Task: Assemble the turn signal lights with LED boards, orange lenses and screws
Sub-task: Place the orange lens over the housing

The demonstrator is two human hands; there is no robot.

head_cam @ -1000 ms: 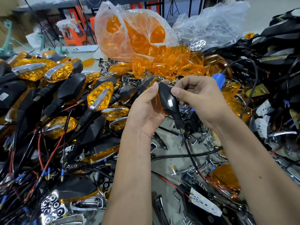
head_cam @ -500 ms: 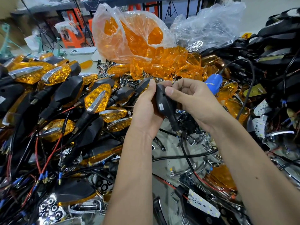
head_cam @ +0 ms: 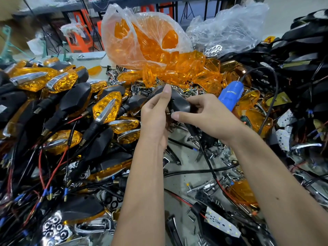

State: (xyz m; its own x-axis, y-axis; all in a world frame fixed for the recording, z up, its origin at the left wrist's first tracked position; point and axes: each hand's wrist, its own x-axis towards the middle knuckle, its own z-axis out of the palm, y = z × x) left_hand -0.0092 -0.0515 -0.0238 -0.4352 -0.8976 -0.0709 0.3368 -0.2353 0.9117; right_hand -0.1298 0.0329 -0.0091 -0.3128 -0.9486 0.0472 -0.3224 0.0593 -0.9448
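A black turn signal housing (head_cam: 179, 102) is held up over the middle of the bench, its back toward me and its black wire trailing down. My left hand (head_cam: 156, 118) grips its left end, thumb up along the top. My right hand (head_cam: 207, 116) holds its right side with curled fingers, thumb under the body. Loose orange lenses (head_cam: 191, 68) lie heaped just behind. A white LED board (head_cam: 223, 223) lies at the lower right, and small screws (head_cam: 190, 217) are scattered on the bench near it.
Finished signals with orange lenses (head_cam: 106, 107) pile up at the left. A clear bag of lenses (head_cam: 142, 38) stands behind. A blue electric screwdriver (head_cam: 230, 96) lies right of my hands. Black housings and wires (head_cam: 301, 55) stack at the right. Chrome trims (head_cam: 53, 228) litter the front.
Both hands have turned the housing, so its broad black back now lies more sideways between them. My right thumb has shifted under the body.
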